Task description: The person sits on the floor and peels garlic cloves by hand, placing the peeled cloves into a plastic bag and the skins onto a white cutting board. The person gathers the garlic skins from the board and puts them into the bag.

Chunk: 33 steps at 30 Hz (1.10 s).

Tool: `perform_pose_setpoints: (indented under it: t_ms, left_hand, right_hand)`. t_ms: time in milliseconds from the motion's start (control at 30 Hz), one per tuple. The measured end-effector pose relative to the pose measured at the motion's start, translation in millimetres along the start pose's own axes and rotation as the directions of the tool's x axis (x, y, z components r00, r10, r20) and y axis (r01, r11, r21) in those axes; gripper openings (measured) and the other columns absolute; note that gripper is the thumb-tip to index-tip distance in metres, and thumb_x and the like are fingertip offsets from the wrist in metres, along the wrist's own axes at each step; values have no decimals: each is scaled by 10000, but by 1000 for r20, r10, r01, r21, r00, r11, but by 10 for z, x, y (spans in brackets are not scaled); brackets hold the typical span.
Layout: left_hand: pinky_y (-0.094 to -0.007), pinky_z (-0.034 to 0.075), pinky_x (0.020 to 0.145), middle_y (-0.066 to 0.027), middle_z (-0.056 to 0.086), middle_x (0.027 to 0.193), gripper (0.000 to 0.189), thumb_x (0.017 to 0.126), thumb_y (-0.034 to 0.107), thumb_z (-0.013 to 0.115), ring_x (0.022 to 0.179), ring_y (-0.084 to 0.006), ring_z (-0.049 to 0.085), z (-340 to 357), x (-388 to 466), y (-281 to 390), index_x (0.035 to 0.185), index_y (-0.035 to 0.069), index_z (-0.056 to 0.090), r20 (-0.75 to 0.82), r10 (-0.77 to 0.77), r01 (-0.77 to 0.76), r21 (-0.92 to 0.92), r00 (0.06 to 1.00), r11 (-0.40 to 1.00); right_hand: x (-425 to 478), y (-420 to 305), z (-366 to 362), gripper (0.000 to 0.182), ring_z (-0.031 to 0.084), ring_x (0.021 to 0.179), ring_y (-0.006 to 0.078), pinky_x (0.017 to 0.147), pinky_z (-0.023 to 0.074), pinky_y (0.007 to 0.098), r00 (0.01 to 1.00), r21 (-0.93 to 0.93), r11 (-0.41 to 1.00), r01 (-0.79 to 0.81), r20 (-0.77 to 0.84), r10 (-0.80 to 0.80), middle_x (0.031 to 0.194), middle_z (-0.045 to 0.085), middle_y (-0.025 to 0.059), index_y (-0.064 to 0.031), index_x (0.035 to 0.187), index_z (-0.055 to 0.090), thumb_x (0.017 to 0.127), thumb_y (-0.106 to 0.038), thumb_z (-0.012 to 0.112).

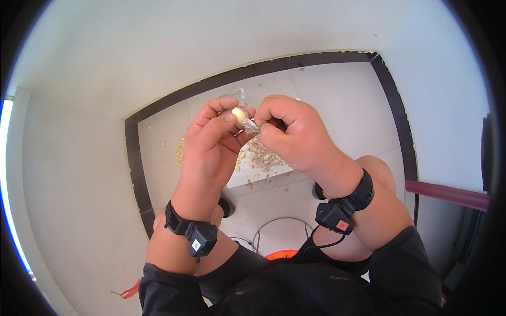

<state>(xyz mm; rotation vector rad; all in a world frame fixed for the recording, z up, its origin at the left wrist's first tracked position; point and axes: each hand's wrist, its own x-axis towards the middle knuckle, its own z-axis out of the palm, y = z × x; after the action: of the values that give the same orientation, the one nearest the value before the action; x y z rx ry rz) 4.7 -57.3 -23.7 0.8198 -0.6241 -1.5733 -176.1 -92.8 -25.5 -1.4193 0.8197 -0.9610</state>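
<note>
Between the thumb and fingers of my left hand [207, 146] is a pale, smooth garlic clove [239, 115]. A flap of whitish papery skin [250, 126] hangs from its lower right side. My right hand [298, 130] pinches the end of that skin between thumb and curled forefinger, close beside the left fingertips. Below both hands, a white sheet or board [241, 181] lies on the floor, bearing a heap of brownish garlic skins [267, 156] and several peeled cloves [242, 155]. My hands hide part of the sheet.
More pale cloves [181, 152] lie on the tiled floor to the left. Clear plastic [238, 93] shows behind my left fingers. A dark skirting board [253, 67] lines the surrounding walls. Between my legs are a dark cable [282, 218] and an orange rounded object [281, 254].
</note>
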Motion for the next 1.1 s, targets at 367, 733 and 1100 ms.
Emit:
perform_pose_setpoints:
  t_ms: [367,733,1100]
  left_hand:
    - [-409,542,911,-159,672,1176,235,1001,103,527,974,-234,645,-82,42,4,1218,26,571,-152,-21,2,-122,988,992]
    - [-413,543,899,-172,665,1205,259,1001,61,503,974,-235,650,-119,20,131,1221,-13,618,-2,48,-48,-54,999,997]
    - [-363,530,920,-130,688,1167,264,994,36,566,1023,-189,637,-84,-35,70,1233,-13,666,43,35,-39,84,998,996]
  right_hand:
    - [15,18,28,128,538,671,311,581,430,420,973,-378,899,220,24,-228,721,534,101,-27,706,516,750,-47,635]
    - [38,157,-8,54,592,716,338,611,463,440,976,-533,819,215,97,-192,751,578,124,-38,744,593,766,-47,641]
    - [60,49,-100,28,591,676,286,607,466,397,974,-468,856,218,47,-222,754,608,123,-32,863,648,852,-47,627]
